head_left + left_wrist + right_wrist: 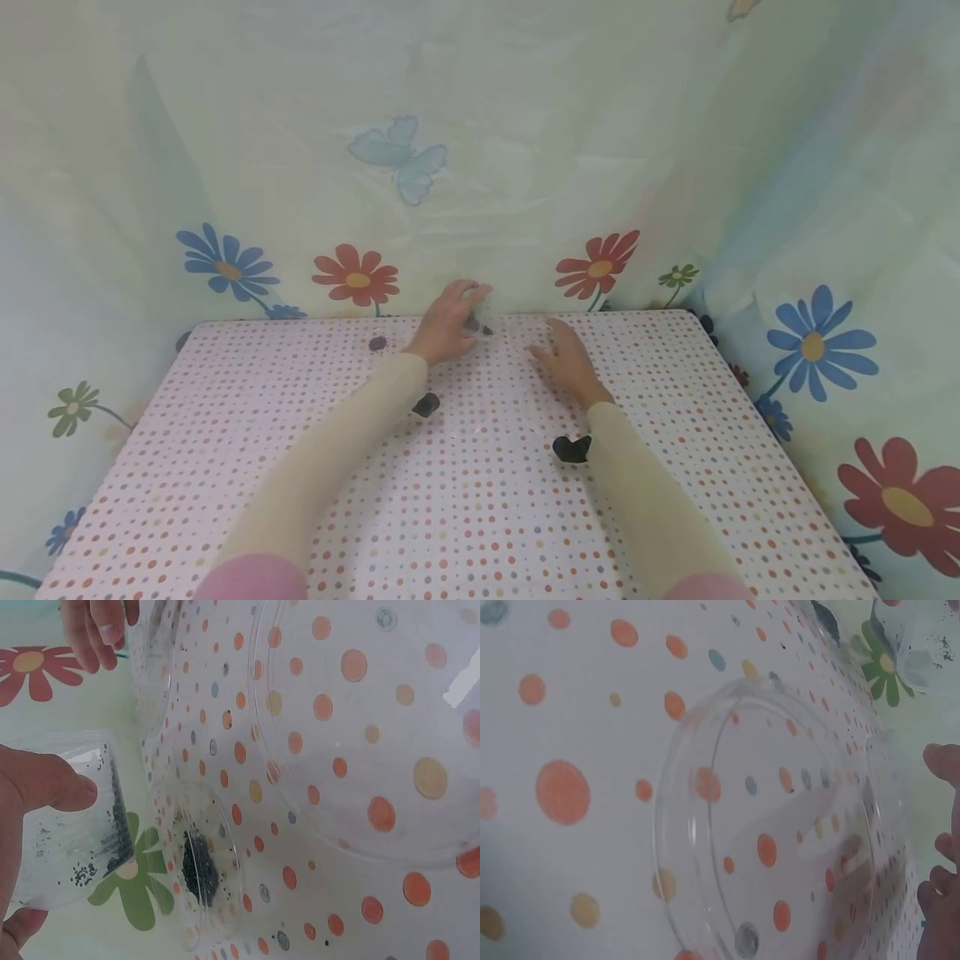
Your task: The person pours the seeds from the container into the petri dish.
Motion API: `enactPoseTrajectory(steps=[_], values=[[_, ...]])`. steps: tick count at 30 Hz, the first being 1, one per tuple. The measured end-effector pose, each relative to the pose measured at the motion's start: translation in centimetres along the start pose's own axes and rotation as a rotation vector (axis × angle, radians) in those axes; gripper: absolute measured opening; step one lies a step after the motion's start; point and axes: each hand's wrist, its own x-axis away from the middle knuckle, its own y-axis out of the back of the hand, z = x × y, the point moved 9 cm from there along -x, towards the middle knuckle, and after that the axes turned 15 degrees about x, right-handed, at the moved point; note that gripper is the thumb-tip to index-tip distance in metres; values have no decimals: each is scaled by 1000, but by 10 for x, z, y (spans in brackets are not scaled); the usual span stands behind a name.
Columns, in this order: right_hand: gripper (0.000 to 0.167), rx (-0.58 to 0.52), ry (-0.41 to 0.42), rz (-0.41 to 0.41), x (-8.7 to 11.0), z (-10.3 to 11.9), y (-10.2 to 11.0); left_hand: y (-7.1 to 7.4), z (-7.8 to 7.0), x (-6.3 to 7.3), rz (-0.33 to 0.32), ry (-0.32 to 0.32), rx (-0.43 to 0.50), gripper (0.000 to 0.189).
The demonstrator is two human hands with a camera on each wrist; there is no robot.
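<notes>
My left hand (446, 323) grips a clear plastic cup (79, 844), thumb across its wall, near the back edge of the table. The cup is tilted, and small black grains lie along one side of it. Below it in the left wrist view stands a small clear dish (236, 859) with a heap of black grains (201, 871). My right hand (567, 360) is held apart from the cup with loosely bent fingers and nothing in them. Beside it, in the right wrist view, is another small clear dish (881, 776).
A large clear round plate (676, 825) lies between the forearms on the dotted tabletop (487, 500). A few stray grains lie on the cloth. A flowered curtain (480, 217) rises right behind the table's back edge and along both sides.
</notes>
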Motion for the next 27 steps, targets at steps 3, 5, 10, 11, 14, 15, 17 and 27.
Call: enactPoseTrajectory(steps=[3, 5, 10, 11, 14, 15, 17, 27], values=[[70, 14, -33, 18, -1, -8, -2, -3, 0, -1, 5, 13, 2, 89], [70, 19, -41, 23, -1, -12, -4, -5, -1, -2, 11, 21, 7, 89], [71, 12, -54, 48, -2, -17, -7, -7, -4, -4, 16, 39, 0, 88], [71, 8, -57, 51, -3, -18, -7, -7, -4, -4, 14, 40, -3, 87], [71, 5, -60, 56, -2, -20, -9, -10, -4, -6, 10, 38, -12, 87], [71, 4, -59, 58, -2, -21, -9, -11, -4, -6, 10, 36, -15, 88], [71, 5, -54, 63, -3, -21, -10, -12, -3, -7, 6, 35, -19, 88], [75, 12, -59, 106, -8, -21, -18, -15, 1, -11, 5, 59, -10, 87]])
